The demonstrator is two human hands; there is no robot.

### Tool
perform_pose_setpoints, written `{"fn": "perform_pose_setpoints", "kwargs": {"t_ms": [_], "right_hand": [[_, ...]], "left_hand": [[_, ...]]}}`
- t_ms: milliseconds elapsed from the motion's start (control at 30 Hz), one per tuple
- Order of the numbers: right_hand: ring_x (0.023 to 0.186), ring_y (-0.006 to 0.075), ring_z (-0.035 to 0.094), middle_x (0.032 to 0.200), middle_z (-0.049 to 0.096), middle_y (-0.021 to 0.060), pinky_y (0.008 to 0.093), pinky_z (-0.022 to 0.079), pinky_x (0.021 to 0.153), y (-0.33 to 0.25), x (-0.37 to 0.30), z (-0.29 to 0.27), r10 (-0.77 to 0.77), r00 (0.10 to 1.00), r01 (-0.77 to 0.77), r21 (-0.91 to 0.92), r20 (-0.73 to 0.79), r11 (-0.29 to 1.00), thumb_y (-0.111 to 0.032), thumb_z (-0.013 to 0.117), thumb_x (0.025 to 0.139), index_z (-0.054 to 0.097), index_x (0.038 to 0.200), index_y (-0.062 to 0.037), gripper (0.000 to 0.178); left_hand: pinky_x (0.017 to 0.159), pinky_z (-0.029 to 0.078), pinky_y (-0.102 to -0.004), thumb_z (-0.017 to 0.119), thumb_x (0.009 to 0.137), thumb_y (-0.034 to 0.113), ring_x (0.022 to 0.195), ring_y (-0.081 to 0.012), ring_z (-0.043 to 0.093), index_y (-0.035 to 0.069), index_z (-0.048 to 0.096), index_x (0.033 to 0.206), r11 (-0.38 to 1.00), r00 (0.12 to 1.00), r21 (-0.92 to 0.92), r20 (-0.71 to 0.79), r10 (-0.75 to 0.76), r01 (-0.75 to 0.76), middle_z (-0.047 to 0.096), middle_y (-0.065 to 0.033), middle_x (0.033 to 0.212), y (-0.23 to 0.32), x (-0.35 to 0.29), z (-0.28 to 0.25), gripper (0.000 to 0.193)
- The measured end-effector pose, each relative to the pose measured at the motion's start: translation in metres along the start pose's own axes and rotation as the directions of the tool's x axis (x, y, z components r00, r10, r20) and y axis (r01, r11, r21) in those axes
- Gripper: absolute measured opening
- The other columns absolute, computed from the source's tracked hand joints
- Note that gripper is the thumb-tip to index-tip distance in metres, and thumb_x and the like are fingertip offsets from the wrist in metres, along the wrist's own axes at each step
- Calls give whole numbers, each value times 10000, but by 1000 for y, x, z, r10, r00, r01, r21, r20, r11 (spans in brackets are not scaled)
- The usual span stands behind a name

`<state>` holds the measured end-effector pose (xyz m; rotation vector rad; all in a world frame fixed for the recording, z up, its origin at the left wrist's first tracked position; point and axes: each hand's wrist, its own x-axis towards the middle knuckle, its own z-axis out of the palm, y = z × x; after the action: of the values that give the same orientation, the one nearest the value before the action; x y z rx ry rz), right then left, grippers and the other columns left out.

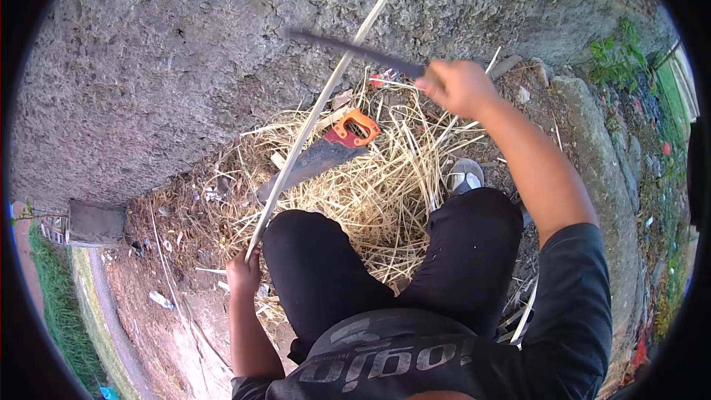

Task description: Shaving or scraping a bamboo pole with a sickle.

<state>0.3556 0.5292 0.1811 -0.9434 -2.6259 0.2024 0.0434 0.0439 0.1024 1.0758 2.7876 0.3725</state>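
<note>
My left hand (243,272), at the lower left beside my left knee, is closed round the lower end of a long pale bamboo strip (311,120). The strip slants up and to the right, its far end rising in front of the wall. In my right hand (461,89) is the handle of a machete (370,55) with a long dark blade pointing left. The blade crosses the line of the strip in its upper part; I cannot tell whether they touch. Below lies a handsaw (322,154) with an orange and red handle, partly behind the strip.
A heap of pale shavings (370,207) covers the ground between my knees and the rough grey wall (170,67). Litter and dry stalks lie on the soil at left. A stone edge (592,133) runs along the right, with a green plant (621,55) by the wall.
</note>
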Motion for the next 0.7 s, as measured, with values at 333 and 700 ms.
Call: {"fn": "perform_pose_setpoints", "kwargs": {"t_ms": [333, 700], "right_hand": [[666, 289, 664, 667, 635, 98, 458, 527, 628, 51, 3, -15, 359, 928, -353, 73, -102, 933, -687, 326, 972, 607, 913, -80, 672], [653, 313, 652, 644, 618, 125, 464, 510, 629, 52, 26, -14, 403, 905, -394, 88, -138, 915, -645, 376, 982, 617, 850, -61, 645]], "left_hand": [[613, 484, -474, 575, 969, 423, 622, -381, 639, -48, 672, 923, 998, 1000, 54, -4, 26, -26, 621, -223, 656, -14, 3, 1, 484], [589, 481, -445, 574, 971, 429, 585, -323, 640, -26, 687, 890, 998, 994, -35, 98, -51, 54, 615, -164, 607, -5, 11, -3, 475]]}}
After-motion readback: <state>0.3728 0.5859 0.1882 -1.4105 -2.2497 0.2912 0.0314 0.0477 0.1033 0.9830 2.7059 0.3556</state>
